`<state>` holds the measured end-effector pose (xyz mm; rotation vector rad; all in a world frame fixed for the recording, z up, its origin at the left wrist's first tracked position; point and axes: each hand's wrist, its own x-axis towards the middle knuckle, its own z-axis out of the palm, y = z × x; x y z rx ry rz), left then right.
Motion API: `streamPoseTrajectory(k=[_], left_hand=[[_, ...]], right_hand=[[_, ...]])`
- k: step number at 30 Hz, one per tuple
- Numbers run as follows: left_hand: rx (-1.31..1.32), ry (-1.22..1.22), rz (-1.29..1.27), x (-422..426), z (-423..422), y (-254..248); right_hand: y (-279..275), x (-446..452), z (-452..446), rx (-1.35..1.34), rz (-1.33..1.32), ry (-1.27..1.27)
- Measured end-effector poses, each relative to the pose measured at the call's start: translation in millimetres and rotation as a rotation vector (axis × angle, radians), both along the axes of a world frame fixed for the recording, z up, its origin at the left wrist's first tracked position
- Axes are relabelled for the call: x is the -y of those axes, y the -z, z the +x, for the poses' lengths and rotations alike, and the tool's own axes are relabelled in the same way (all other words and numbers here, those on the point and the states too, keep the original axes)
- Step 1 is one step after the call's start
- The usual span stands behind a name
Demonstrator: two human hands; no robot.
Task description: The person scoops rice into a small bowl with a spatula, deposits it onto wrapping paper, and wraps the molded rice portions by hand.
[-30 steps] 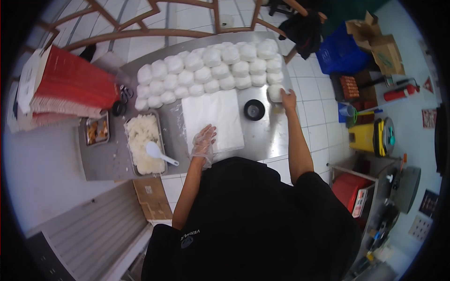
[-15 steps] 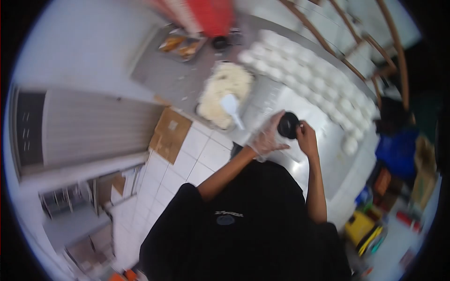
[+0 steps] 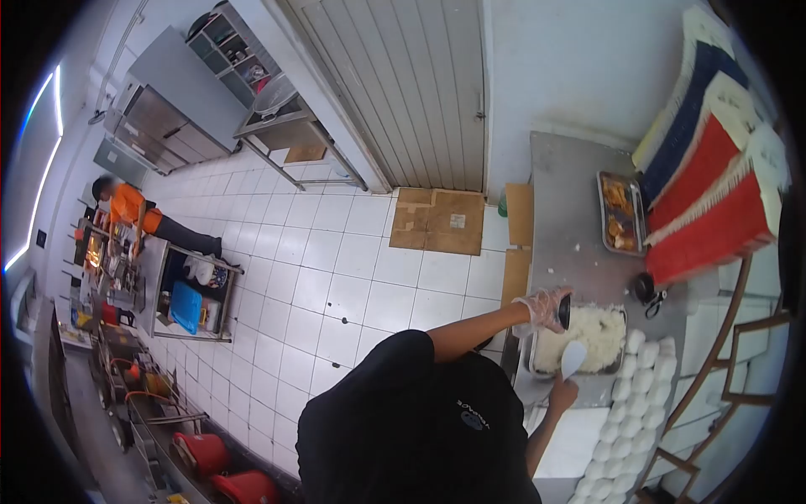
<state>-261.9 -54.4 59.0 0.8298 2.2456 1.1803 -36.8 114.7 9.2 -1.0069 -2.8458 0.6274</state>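
Note:
My left hand (image 3: 546, 310), in a clear plastic glove, is closed around a small black bowl (image 3: 564, 312) seen nearly edge-on. It is over the left side of a metal tray (image 3: 535, 363) of white rice (image 3: 606, 329). My right hand (image 3: 563, 393), bare, grips the handle of a white rice paddle (image 3: 574, 358) at the tray's near edge. The paddle's blade lies over the rice. Below the tray is a white sheet (image 3: 573, 443), with rows of rounded white mounds (image 3: 625, 412) beside it.
A tray of browned food (image 3: 621, 214) stands farther up the metal table (image 3: 562, 181), beside red and blue-edged paper stacks (image 3: 714, 189). A small black cup (image 3: 642, 287) is near the rice. Wooden rails (image 3: 726, 336) run along the right. A person in orange (image 3: 128, 206) stands far left.
The view has swung round towards the door and floor. My right hand has left the black bowl and taken hold of the rice paddle; my left hand has moved over the rice tray with the bowl.

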Motion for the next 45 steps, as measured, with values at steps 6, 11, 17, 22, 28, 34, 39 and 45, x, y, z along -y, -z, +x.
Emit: streamPoseTrajectory(k=[6, 11, 17, 22, 28, 34, 39, 45], left_hand=[[0.202, -0.055, 0.155, -7.6, -15.1, 22.2], [0.264, -0.283, 0.468, -22.6, -28.2, 71.3], [0.649, -0.427, 0.834, -41.5, -15.8, 92.3], [0.575, -0.413, 0.82, -45.4, -18.7, 101.1], [0.546, -0.39, 0.834, -44.7, -12.7, 89.1], [0.542, -0.348, 0.728, -37.2, -17.6, 84.6], [0.492, -0.371, 0.741, -39.1, -12.4, 72.8], [0.272, -0.326, 0.661, -39.9, -8.2, 79.9]], right_hand=[[-31.9, -21.3, 5.6, 0.052, -0.677, 0.216], [-73.4, -28.6, -11.2, 0.221, -0.229, -0.363], [-81.2, -13.4, -48.3, 0.256, -0.127, -0.301], [-70.4, -10.1, -58.6, 0.189, -0.292, -0.285], [-54.2, 7.8, -73.9, 0.156, -0.284, -0.301], [-125.8, -3.1, -72.8, 0.344, -0.16, -0.286], [-107.3, -4.2, -85.2, 0.378, -0.209, -0.418], [-59.1, -13.0, -100.1, 0.065, -0.53, -0.461]])
